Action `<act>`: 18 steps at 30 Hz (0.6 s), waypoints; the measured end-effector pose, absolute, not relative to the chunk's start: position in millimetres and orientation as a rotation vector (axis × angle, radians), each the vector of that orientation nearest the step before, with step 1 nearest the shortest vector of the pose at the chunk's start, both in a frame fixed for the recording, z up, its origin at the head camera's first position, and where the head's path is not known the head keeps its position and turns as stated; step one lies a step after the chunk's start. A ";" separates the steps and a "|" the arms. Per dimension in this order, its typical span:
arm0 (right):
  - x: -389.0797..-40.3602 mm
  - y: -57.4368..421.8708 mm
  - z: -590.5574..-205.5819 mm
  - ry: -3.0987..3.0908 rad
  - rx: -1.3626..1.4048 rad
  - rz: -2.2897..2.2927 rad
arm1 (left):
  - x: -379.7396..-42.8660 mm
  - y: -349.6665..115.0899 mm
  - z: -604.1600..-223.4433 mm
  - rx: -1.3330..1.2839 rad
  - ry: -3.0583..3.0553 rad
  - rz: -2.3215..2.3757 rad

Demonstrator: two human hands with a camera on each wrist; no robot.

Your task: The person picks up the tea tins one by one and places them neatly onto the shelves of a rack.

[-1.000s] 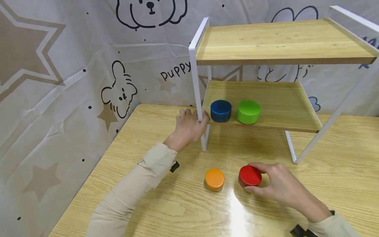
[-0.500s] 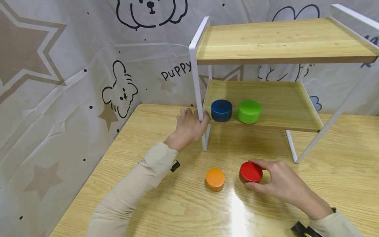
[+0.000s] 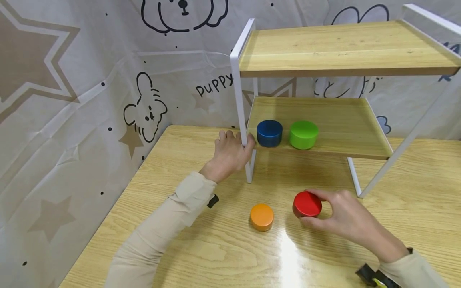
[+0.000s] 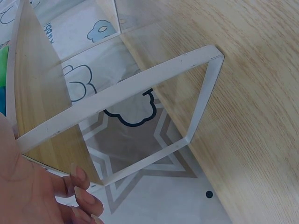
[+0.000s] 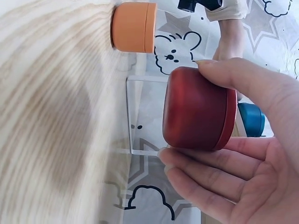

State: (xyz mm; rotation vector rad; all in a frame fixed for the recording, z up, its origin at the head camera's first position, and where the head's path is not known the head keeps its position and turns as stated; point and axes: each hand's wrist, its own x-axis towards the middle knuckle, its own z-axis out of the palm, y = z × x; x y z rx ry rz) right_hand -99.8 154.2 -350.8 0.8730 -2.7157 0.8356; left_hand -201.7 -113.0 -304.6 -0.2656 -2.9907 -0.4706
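Observation:
My right hand (image 3: 347, 214) pinches a small round red tin (image 3: 307, 204) between thumb and fingers. In the right wrist view the red tin (image 5: 198, 109) is clear of the tabletop, its lid seam showing near the palm. An orange tin (image 3: 261, 217) of the same shape stands on the table to its left. My left hand (image 3: 230, 154) grips the left front post of a two-tier shelf rack (image 3: 345, 48), thumb at the lower board. A blue tin (image 3: 269, 134) and a green tin (image 3: 303, 135) sit side by side on that lower board, near its front edge.
The rack's white frame (image 3: 374, 180) stands on the wooden table (image 3: 201, 248), its upper board overhanging the lower one. A printed cloth (image 3: 90, 132) with stars and puppies hangs behind and at the left. Lower board (image 3: 345, 128) extends right of the green tin.
My right hand has raised the red tin and moved it slightly toward the rack. The left hand keeps its grip on the post, and the other tins stay put.

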 end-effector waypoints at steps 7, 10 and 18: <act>-101.7 156.9 -341.8 -2.715 0.845 0.831 | -200.9 -113.3 -303.5 -0.270 -3.004 -0.465; -102.5 157.6 -340.0 -2.703 0.865 0.839 | -200.2 -113.2 -303.5 -0.261 -3.013 -0.465; -104.2 161.1 -329.8 -2.689 0.871 0.844 | -200.3 -112.8 -303.3 -0.266 -3.005 -0.457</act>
